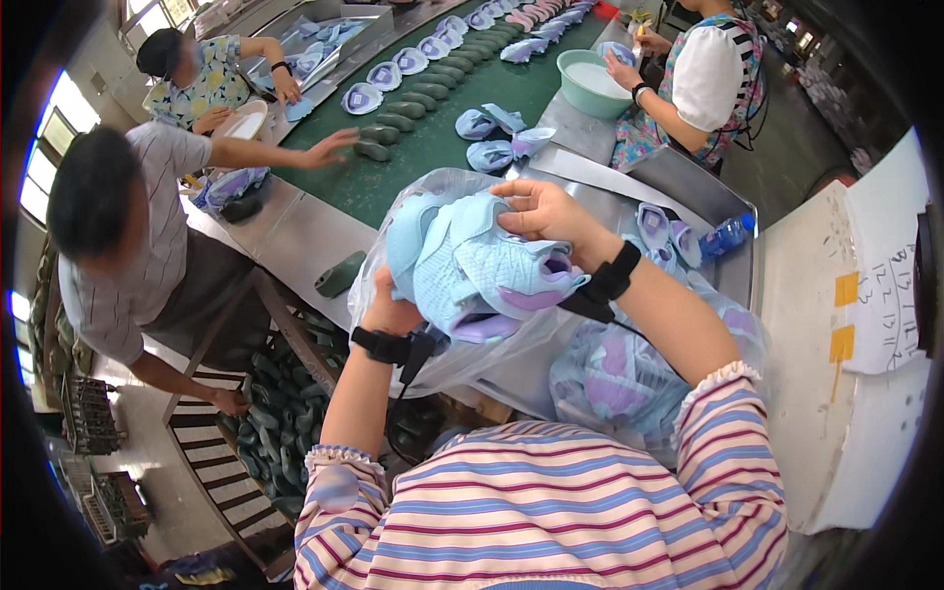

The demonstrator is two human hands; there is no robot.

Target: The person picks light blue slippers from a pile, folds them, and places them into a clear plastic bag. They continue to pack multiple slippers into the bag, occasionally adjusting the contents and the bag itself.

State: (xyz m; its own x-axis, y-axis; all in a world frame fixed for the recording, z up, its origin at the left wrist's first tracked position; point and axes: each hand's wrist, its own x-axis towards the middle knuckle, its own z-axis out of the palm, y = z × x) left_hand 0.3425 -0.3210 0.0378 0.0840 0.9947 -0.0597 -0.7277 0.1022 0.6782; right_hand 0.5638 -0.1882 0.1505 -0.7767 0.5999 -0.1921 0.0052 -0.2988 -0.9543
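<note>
A stack of light-blue shoe uppers with lilac linings is held up in front of my chest. A clear plastic bag hangs loosely behind and below them. My left hand grips the stack from its lower left side, its fingers partly hidden behind the fabric. From the upper right, my right hand holds the stack's top edge, with its bent fingers against the fabric. Beyond lies a small group of similar blue uppers on a green conveyor belt.
Dark shoe lasts and pale uppers line the belt. A filled plastic bag of uppers and a blue bottle sit at right. A co-worker reaches over the belt at left; a crate of lasts stands below. Others work farther off, one by a basin.
</note>
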